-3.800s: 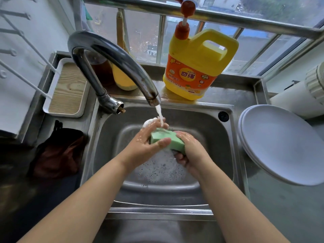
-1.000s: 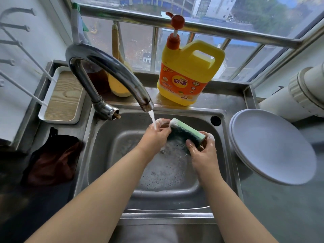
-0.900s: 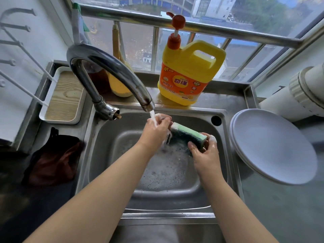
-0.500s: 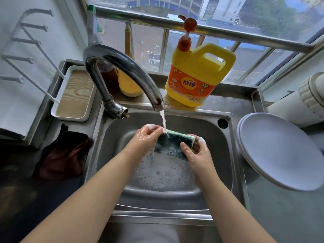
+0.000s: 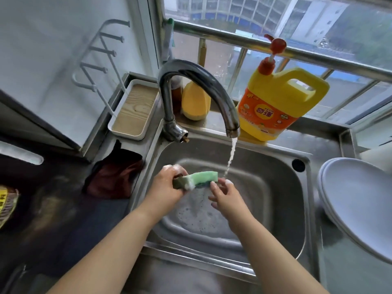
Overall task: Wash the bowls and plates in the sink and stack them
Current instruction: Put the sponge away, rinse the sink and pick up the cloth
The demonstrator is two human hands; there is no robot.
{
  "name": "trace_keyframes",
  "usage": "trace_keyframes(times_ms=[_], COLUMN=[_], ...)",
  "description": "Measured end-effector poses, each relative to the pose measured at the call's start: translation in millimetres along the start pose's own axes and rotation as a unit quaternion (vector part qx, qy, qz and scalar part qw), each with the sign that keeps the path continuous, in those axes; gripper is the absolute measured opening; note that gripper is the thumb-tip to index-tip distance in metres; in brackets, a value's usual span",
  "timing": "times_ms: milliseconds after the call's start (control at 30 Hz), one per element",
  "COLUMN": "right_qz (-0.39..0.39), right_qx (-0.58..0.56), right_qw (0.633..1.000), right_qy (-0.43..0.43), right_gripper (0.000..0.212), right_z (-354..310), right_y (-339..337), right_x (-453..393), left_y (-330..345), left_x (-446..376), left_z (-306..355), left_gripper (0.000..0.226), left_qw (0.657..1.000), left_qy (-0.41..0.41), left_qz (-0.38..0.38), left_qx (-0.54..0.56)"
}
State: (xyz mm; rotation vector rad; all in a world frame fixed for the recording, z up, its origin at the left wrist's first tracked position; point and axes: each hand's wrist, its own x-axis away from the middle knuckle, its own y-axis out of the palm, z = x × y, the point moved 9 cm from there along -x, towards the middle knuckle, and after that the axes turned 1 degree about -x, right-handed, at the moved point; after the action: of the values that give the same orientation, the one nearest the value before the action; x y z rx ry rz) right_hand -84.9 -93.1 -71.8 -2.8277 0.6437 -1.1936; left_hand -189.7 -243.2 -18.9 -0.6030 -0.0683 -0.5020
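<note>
A: Item 1, sponge (image 5: 195, 179): where was it?

B: Held above the sink (image 5: 275, 166) basin, just left of the water stream (image 5: 230, 160) falling from the faucet (image 5: 199, 85). Green foam on top, dark scouring layer beneath, suds on its left end.

A: Handling?

B: Judged soft, light and waterlogged; it would squash under any squeeze and feel slick with soap. Best taken across its short sides, as it was.

A: Item 2, left hand (image 5: 167, 187)?

B: Fingers curled round the sponge's left end, gripping it, forearm angled up from the lower left.

A: Item 3, right hand (image 5: 226, 197)?

B: Fingers loosely spread, only a fingertip or 2 at the sponge's right end; whether they actually touched it could not be told. Not pinching. Forearm came in from the lower right.

A: Item 4, plates (image 5: 356, 204)?

B: At least 2 white ones, stacked on the counter right of the sink, well apart from both hands. Judged stiff, breakable and slippery when wet; take by the rim with both hands.

A: Bowls?

B: None visible; the basin showed only foam.

A: Sundries?

B: 1 yellow detergent jug (image 5: 277, 102) behind the sink, 1 dark cloth (image 5: 114, 179) to the left.
</note>
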Motion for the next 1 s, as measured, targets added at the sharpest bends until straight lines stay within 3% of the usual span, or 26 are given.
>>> trace_keyframes(times_ms=[100, 200, 233, 300, 400, 467, 567, 633, 733, 867, 933, 1000], right_qz=[-0.083, -0.087, -0.072, -0.052, -0.082, -0.105, -0.085, -0.046, -0.019, -0.039, -0.05, -0.058], right_qx=[-0.24, -0.331, -0.351, -0.363, -0.357, -0.362, -0.316, -0.169, -0.024, 0.021, 0.023, 0.022], right_qw=[0.963, 0.938, 0.932, 0.93, 0.93, 0.926, 0.945, 0.984, 0.998, 0.998, 0.998, 0.998], right_qy=[0.094, 0.06, 0.047, 0.02, -0.015, -0.027, -0.005, 0.024, 0.049, 0.042, 0.035, 0.029], right_gripper=[0.038, 0.029, 0.032, 0.04, 0.045, 0.041, 0.039, 0.044, 0.036, 0.023, 0.018, 0.016], right_z=[5.5, -6.0, -7.9, -12.1, -20.4, -23.1, -11.7, 3.2, 15.5, 11.5, 6.1, 2.0], right_y=[28.4, 28.6, 23.8, 12.2, 5.2, 6.9, 10.8, 9.5, 10.1, 20.5, 26.1, 30.4], right_x=[7.4, 4.8, 1.7, -2.9, 0.6, 6.5, 8.3, 5.8, 5.3, 8.8, 9.9, 9.9], left_y=[4.1, 13.6, 15.6, 23.7, 45.0, 51.8, 43.6, 29.0, 0.8, -50.1, -74.0, -95.8], left_x=[13.2, 23.6, 23.8, 23.4, 28.8, 30.4, 31.6, 30.2, 31.1, 37.0, 27.3, 7.2], left_z=[17.6, 24.4, 20.8, 3.2, -22.6, -20.3, -16.9, -28.6, -42.5, -53.4, -56.3, -60.3], left_gripper=[0.03, 0.036, 0.039, 0.046, 0.035, 0.026, 0.007, 0.013, 0.016, 0.013, 0.016, 0.02], left_qw=[0.995, 0.988, 0.991, 0.991, 0.908, 0.888, 0.903, 0.922, 0.928, 0.852, 0.815, 0.801], left_qy=[0.095, 0.157, 0.132, 0.003, -0.219, -0.247, -0.231, -0.235, -0.233, -0.238, -0.234, -0.234], left_qz=[0.005, 0.013, 0.01, -0.022, -0.059, -0.099, -0.092, -0.035, 0.065, 0.222, 0.254, 0.258], left_qx=[0.017, 0.009, 0.026, 0.134, 0.353, 0.374, 0.35, 0.306, 0.282, 0.41, 0.465, 0.488])
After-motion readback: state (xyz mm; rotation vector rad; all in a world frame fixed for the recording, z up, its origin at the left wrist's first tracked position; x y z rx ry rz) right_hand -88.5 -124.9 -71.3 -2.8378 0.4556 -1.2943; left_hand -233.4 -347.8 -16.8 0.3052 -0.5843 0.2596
